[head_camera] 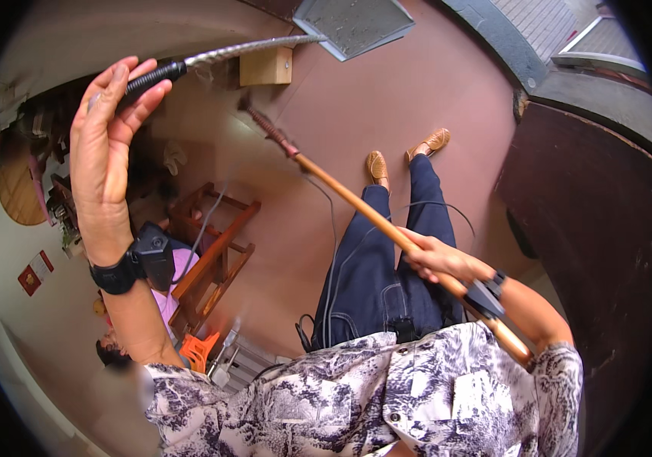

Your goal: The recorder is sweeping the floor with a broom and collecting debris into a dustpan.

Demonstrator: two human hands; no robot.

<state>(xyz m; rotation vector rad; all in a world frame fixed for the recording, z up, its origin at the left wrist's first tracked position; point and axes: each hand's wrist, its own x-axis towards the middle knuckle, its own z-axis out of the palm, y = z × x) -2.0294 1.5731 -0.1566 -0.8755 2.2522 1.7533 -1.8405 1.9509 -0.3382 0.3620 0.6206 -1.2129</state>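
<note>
My left hand (114,114) is raised at the upper left, its fingers around the black ribbed grip of a long-handled dustpan (354,25). The dustpan's grey metal pan lies at the top of the view, with grey debris specks in it. My right hand (434,257) grips a wooden pole (360,205) in front of my legs. The pole slants from my right upper arm towards the upper left, ending in a dark reddish, bound tip near a small wooden block; what is fixed to that end is blurred.
A wooden block (266,67) stands by the wall near the pan. A reddish wooden frame (217,257) is at the left, with a person in pink beside it. An orange plastic object (199,349) lies lower left. A dark door panel (583,228) stands at the right, near a raised threshold (497,40).
</note>
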